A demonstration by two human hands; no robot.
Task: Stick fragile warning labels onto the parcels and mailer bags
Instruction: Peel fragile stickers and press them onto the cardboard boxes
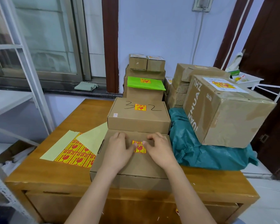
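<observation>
A wooden desk (44,173) with a drawer front along its near edge fills the lower middle of the frame, and a white metal shelf frame (25,62) stands at the left before a sliding window (44,36), on whose dark sill a folded grey-green cloth (86,86) lies. A dark brown post (110,46) runs up the pale blue wall (160,29) at upper centre, with a white wall socket (202,4) and its hanging cable near the top right. A dark brown door (271,62) closes the right edge, with a white rack (255,83) of small items just in front of it.
</observation>
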